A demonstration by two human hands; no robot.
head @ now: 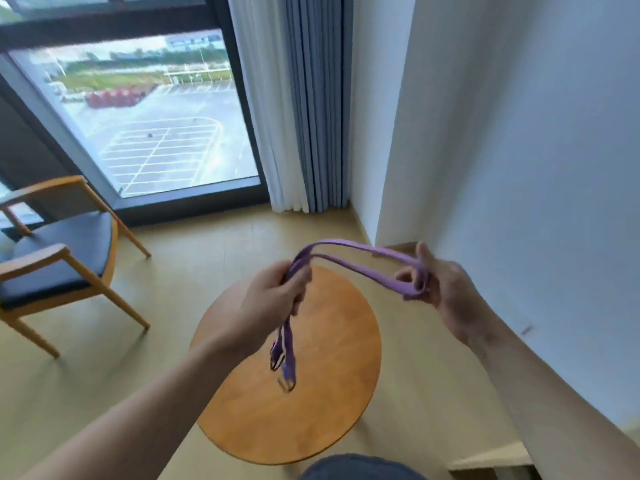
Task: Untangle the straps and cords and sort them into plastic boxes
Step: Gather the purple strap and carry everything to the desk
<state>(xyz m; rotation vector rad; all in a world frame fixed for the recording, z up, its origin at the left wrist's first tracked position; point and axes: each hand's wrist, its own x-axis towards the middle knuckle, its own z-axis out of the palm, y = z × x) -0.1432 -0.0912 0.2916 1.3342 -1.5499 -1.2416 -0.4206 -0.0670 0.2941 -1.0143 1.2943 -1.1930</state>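
Purple strap (401, 287) held clear above the round table (329, 427). Your left hand (273, 292) grips its doubled run, buckle rings (285, 375) dangling over the table's middle. Your right hand (446, 289) pinches the far loop. Untangling appears underway; next, free that loop. No boxes visible.

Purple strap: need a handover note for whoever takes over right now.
Left hand: grips the purple strap in a fist, with both tails hanging below it.
Right hand: pinches the strap's folded end, raised near the wall.
Strap: doubled, slack between the hands. Its metal rings dangle over the round wooden table.
Done: the strap is separated, with no other cord tangled in it.
Left: finish folding it and put it in a box. No plastic boxes or other straps are in view, so find those first.
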